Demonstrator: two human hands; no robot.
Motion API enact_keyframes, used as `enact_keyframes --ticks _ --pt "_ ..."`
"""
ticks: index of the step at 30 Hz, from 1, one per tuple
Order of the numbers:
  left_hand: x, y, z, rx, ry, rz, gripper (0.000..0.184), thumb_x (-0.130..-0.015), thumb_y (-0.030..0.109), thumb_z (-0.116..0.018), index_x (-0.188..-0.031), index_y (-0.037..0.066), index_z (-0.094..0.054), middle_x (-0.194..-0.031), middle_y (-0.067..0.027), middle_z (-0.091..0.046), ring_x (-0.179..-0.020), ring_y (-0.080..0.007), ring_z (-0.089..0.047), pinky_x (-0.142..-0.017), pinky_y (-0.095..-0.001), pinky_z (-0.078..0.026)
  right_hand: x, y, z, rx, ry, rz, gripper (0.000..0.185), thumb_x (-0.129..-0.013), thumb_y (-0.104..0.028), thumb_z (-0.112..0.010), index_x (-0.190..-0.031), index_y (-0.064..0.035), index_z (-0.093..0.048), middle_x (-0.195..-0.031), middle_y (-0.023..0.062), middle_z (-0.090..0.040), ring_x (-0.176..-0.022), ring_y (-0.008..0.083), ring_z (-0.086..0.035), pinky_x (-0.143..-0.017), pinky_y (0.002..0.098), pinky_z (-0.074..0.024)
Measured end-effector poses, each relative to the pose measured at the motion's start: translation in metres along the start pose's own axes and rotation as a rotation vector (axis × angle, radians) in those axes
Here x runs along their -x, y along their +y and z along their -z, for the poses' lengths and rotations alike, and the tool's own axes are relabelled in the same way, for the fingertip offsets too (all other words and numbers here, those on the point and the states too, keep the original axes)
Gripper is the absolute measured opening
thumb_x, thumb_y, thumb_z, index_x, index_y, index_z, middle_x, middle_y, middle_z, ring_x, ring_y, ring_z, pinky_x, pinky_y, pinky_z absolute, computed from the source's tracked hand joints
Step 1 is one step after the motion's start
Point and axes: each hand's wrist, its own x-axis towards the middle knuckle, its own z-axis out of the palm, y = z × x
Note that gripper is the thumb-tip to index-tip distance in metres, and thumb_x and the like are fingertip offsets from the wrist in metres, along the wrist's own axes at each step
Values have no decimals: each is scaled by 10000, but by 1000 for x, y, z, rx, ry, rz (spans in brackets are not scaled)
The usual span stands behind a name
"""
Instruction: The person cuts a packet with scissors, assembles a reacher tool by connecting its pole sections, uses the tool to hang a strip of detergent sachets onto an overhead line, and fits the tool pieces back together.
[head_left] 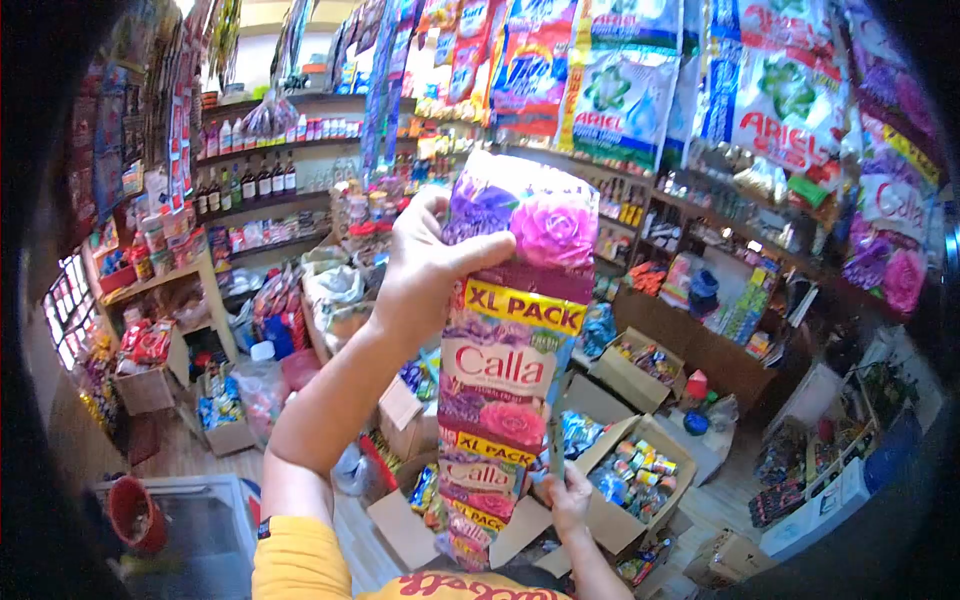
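Note:
A long strip of pink and purple Calla XL Pack sachets (500,365) hangs down the middle of the view. Raised at its top, my left hand (425,260) grips the upper packet, with the thumb across its front. Lower down, on the strip's right side, my right hand (568,495) is closed close to the lower packets. A thin, partly hidden item shows at its fingers, too small to make out.
Ariel packs (615,105) hang overhead at the right. Open cardboard boxes (640,525) of small goods stand on the floor below. Bottle shelves (260,150) line the back wall. A red bin (137,515) is at the lower left.

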Motion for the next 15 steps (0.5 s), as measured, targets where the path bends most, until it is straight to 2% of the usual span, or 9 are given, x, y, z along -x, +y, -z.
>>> enact_keyframes --ticks 2,4,5,6,9,10,13,14,15 --pt "-1 8 0 -89 48 -31 358 -677 60 -738 -935 3 -497 -855 -68 -590 -749 -112 -571 -692 -276 -486 0 -7 -8 243 61 80 226 -813 -127 -600 -1006 -13 -620 -712 -31 -545 -626 83 -484 -555 239 -410" --pt "-4 8 -6 -86 75 -88 367 -675 56 -732 -956 -3 -502 -868 -72 -592 -757 -115 -571 -708 -265 -478 0 -24 -18 292 29 207 175 -837 -110 -587 -975 -10 -626 -753 6 -582 -654 85 -514 -571 226 -421" --pt "-8 6 -6 -74 24 -92 384 -687 63 -731 -985 6 -495 -888 -70 -597 -768 -110 -574 -711 -263 -478 2 -3 -22 -56 44 70 212 -870 -119 -551 -1041 1 -589 -738 -2 -556 -613 56 -467 -531 205 -377" --pt "-9 1 -7 -14 -40 -67 404 -699 73 -724 -1023 11 -490 -911 -65 -599 -798 -114 -574 -740 -275 -473 -4 25 -17 325 129 212 455 -883 -210 -560 -1258 20 -443 -1062 115 -604 -930 196 -558 -840 333 -429" --pt "-11 -16 -4 82 -174 39 469 -732 100 -702 -1133 27 -470 -973 -43 -604 -896 -131 -565 -832 -318 -446 -16 48 -20 -16 110 173 384 -890 -204 -546 -1200 14 -484 -1008 76 -603 -884 153 -549 -782 285 -455" --pt "-6 -7 -4 25 -241 108 495 -747 105 -684 -1182 37 -458 -1034 -46 -595 -956 -144 -549 -875 -336 -423 -19 43 -19 -42 142 146 321 -878 -231 -572 -1117 -20 -536 -857 10 -594 -719 89 -527 -616 229 -445" --pt "0 -32 20 130 -514 373 577 -678 35 -713 -1198 41 -464 -1134 -71 -567 -1035 -150 -526 -904 -334 -417 2 -56 -49 -234 139 -51 297 -862 -268 -599 -1061 -51 -558 -739 -42 -549 -585 39 -454 -501 192 -372" --pt "5 -42 19 156 -566 361 586 -660 21 -721 -1191 40 -474 -1113 -67 -580 -1025 -152 -538 -899 -334 -425 0 -38 -38 -160 239 -83 311 -852 -299 -614 -1052 -66 -560 -681 -73 -507 -517 16 -382 -456 175 -307" --pt "10 -51 17 181 -613 349 596 -641 8 -730 -1184 39 -484 -1092 -63 -594 -1015 -154 -549 -894 -335 -433 0 -51 -42 -159 259 -51 315 -853 -300 -612 -1055 -65 -559 -675 -71 -505 -517 18 -385 -452 176 -306"
